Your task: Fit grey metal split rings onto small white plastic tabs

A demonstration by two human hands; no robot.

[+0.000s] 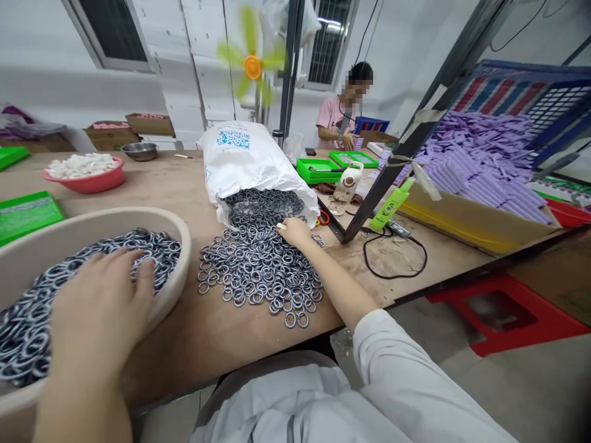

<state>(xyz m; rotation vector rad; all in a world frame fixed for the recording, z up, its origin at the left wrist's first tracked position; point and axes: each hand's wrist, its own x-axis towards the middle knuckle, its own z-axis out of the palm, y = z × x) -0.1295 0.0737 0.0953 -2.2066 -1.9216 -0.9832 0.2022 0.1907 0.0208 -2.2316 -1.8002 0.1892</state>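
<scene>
My left hand (pixel 101 301) is over the large beige basin (pixel 178 231), its thumb apart from the fingers and nothing visible in its grasp. Dark grey metal rings (pixel 157 246) fill much of that basin. At the mouth of a white sack (pixel 253 166), my right hand (pixel 296 232) rests against a loose heap of the same rings (pixel 258 264). Its fingers look curled in, and whatever they hold is hidden. Something small and white shows at a fingertip; I cannot tell what it is. The sack lies on its side, with more rings inside its opening.
A red bowl (pixel 87 178) of white pieces, a metal bowl (pixel 139 151) and a green tray (pixel 30 216) are at left. A dark metal post (pixel 378 191), a looped cable (pixel 394 275) and purple pieces (pixel 484 166) are at right. Behind sits another person (pixel 339 117) near a fan (pixel 252 66).
</scene>
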